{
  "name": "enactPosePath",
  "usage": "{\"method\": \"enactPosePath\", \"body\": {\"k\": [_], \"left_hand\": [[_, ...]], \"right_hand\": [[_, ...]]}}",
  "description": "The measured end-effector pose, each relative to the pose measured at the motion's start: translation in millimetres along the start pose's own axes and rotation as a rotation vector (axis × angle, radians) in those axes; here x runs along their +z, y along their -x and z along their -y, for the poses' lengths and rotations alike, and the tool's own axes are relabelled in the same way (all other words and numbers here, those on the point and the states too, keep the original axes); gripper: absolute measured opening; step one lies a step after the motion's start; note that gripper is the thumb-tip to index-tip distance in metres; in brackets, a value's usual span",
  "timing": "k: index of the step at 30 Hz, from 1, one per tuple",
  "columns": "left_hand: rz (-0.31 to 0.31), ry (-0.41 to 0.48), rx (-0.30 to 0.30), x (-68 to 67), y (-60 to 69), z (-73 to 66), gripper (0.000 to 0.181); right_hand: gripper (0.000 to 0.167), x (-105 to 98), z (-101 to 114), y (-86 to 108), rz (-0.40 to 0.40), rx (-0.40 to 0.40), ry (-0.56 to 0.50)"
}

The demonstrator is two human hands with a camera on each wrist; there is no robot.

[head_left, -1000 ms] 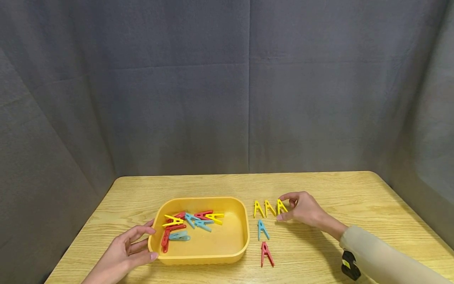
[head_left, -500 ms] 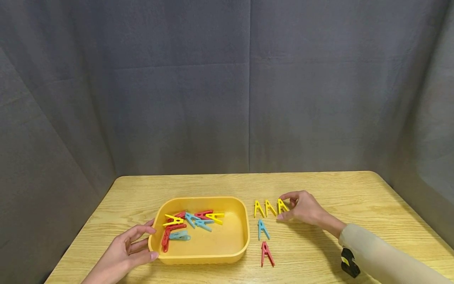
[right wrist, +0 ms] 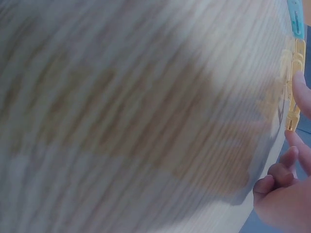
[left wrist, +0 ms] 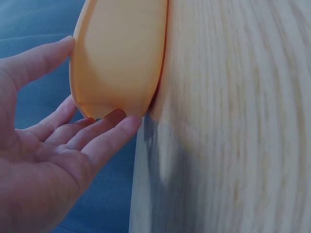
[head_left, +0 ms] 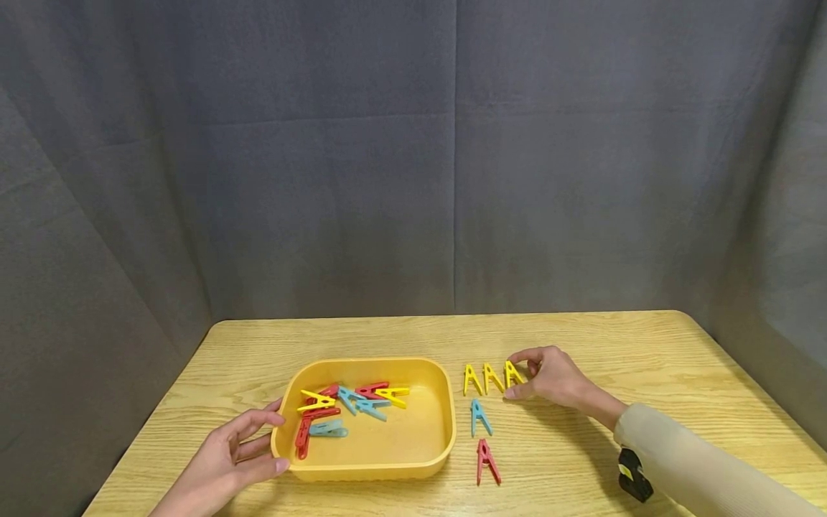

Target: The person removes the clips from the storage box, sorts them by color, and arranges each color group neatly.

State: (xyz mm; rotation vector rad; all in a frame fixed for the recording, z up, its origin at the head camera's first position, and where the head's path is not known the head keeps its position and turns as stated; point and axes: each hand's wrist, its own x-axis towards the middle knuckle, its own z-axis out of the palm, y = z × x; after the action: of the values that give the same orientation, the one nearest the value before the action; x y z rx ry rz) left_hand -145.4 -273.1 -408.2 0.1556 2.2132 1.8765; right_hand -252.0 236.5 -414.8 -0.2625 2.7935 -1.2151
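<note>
- Right hand (head_left: 557, 377) is pinching a yellow clip (head_left: 514, 373); left hand (head_left: 226, 459), digits spread, is gripping the tray (head_left: 388, 444).
- Both are staying nearly put.
- The right wrist view is cropping the right hand.

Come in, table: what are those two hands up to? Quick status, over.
Left hand holds tub by its left end. Right hand pinches rightmost yellow clothespin. Middle yellow clothespin close beside it; nothing visibly blocking.

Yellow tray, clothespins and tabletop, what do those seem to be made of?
Yellow tray: probably smooth plastic with a soft sheen, judging by its even colour and rounded, seamless corners.
Clothespins: likely moulded plastic, each in one solid bright colour; their gloss is hard to judge.
Tabletop: wood or wood-look laminate, since grain lines run across it; which, I can't tell.
</note>
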Motion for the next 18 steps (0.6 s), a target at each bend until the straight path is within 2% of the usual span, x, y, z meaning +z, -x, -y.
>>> {"method": "enactPosePath", "body": {"k": [13,18], "left_hand": [[0.015,-0.004,0.025,-0.7,1.0,3.6,0.058],[0.011,0.0,0.009,-0.8,0.7,3.3,0.059]], "right_hand": [[0.066,1.9,3.6,2.1,0.008,-0.025,0.038],[0.067,2.4,1.9,1.5,0.007,-0.032,0.058]]}}
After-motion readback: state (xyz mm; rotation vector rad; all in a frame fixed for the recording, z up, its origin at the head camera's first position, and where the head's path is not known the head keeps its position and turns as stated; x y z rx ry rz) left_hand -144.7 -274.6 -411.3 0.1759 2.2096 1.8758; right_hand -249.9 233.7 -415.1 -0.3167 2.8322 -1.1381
